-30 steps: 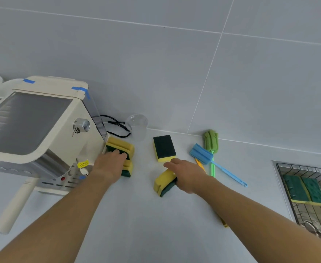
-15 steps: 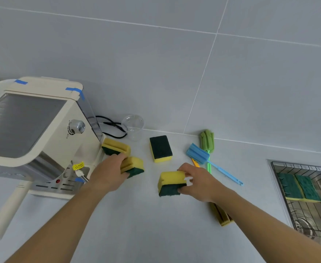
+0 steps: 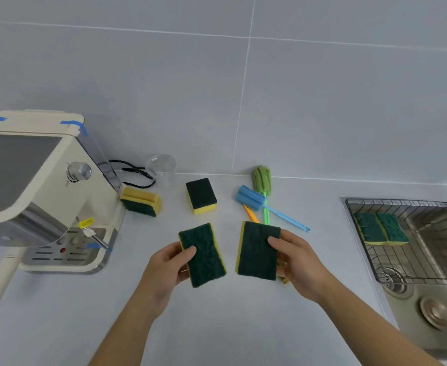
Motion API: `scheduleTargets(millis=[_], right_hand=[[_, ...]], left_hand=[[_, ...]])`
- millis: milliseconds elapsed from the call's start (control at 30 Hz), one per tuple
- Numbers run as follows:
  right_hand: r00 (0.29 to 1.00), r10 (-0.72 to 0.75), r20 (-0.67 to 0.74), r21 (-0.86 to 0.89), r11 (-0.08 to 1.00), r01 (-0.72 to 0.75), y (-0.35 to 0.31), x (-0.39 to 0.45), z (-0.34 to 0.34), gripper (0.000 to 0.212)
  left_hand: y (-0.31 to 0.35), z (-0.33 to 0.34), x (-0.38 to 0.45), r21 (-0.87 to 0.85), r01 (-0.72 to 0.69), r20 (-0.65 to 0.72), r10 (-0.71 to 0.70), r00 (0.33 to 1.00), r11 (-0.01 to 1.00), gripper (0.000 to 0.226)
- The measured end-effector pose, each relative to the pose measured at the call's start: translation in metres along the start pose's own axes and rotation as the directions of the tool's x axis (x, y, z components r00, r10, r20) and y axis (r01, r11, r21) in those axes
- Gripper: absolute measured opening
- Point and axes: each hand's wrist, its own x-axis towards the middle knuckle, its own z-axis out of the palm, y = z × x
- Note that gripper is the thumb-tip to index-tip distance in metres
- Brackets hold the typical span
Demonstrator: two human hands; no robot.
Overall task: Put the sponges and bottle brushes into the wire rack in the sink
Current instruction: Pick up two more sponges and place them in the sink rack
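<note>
My left hand (image 3: 168, 268) holds a yellow-and-green sponge (image 3: 204, 256) above the counter, green side up. My right hand (image 3: 296, 260) holds a second sponge (image 3: 256, 250) the same way, just to its right. Two more sponges lie on the counter: one (image 3: 142, 200) against the coffee machine, one (image 3: 200, 195) near the wall. A blue bottle brush (image 3: 251, 198), a green one (image 3: 262, 178) and an orange handle (image 3: 250, 213) lie behind my right hand. The wire rack (image 3: 402, 265) sits in the sink at the right, with two sponges (image 3: 380, 228) in it.
A cream coffee machine (image 3: 40, 186) fills the left of the counter, with a black cable (image 3: 135, 173) and a clear plastic cup (image 3: 161, 169) behind it. The steel sink (image 3: 444, 299) with its drain lies at the right edge. A grey tiled wall stands behind.
Both hands have lifted their sponges off the counter and drawn them toward me, turning the green sides up. One sponge stays by the coffee machine.
</note>
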Motion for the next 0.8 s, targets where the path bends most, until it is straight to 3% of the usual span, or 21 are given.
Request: scheduleTargets(millis=[433,800], right_hand=[[0.982,0.002,-0.188,0.065,0.998,0.01,0.019,-0.034,-0.088,0.026],[0.973,0.023,-0.229,0.199,0.98,0.023,0.009,-0.053,-0.209,0.025]], left_hand=[[-0.028,0.079,-0.006,0.05,0.106,0.087,-0.11,0.99,0.993,0.025],[-0.044,0.197,-0.005,0.128,0.139,0.086,-0.151,0.985,0.982,0.022]])
